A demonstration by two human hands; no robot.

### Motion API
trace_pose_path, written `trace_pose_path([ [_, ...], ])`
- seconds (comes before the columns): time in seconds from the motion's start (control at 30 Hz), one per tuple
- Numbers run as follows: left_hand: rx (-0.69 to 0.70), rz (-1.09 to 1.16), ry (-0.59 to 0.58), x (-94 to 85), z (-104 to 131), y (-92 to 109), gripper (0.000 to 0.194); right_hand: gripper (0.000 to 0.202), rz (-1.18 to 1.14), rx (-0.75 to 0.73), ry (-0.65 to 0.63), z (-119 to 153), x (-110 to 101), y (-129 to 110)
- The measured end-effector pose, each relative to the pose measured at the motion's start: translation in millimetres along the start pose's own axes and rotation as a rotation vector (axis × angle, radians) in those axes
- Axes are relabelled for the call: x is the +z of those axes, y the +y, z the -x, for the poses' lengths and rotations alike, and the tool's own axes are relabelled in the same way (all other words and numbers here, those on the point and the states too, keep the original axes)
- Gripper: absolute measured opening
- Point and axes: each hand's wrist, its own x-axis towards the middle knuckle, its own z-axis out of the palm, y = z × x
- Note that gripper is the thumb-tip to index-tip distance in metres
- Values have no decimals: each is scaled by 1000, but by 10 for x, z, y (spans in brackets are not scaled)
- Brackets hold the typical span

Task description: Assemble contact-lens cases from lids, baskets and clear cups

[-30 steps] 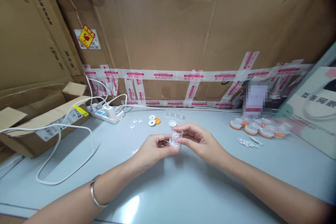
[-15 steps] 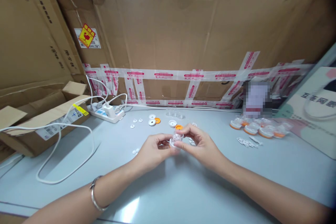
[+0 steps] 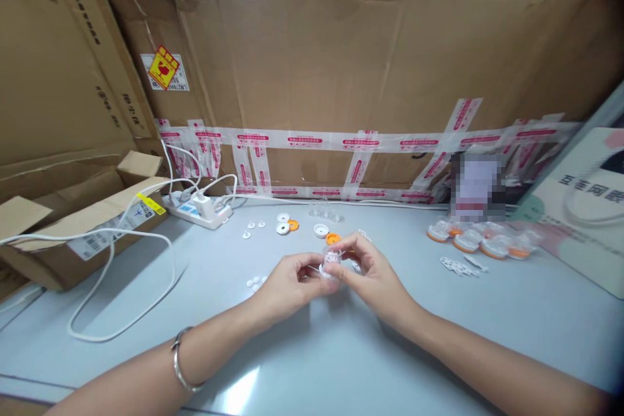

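Between my two hands is a small clear plastic dome on a white round base [image 3: 331,260], held above the table. My left hand [image 3: 293,277] pinches its white base from the left. My right hand [image 3: 366,268] closes its thumb and fingers around the clear upper part. Fingers cover much of the piece, so its inside is hard to make out. Just behind the hands lie an orange ring [image 3: 333,238] and a white ring [image 3: 320,230]. Small white round parts [image 3: 256,283] rest beside my left hand, and white flat pieces [image 3: 356,266] are partly hidden behind my right hand.
Further left are white discs with an orange ring [image 3: 293,225] and small white pegs [image 3: 247,234]. Clear domes [image 3: 325,211] stand at the back. Several orange-based domed pieces [image 3: 467,240] sit right, near white cut-out pieces [image 3: 455,266]. A power strip [image 3: 207,213], cable and open carton [image 3: 92,240] occupy the left.
Both hands have shifted slightly down and to the right with the clear domed piece still between them. More of the small white round parts show beside my left hand.
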Motion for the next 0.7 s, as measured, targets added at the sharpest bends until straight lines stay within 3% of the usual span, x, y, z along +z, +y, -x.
trace_pose_path([
  [0.2, 94, 113, 56, -15, 15, 91, 36, 24, -363, 128, 92, 58, 59, 13],
  [0.4, 186, -38, 182, -40, 19, 51, 28, 27, -893, 436, -156, 114, 146, -73],
  [0.7, 193, -96, 130, -53, 10, 74, 25, 30, -1035, 460, -139, 111, 155, -50],
])
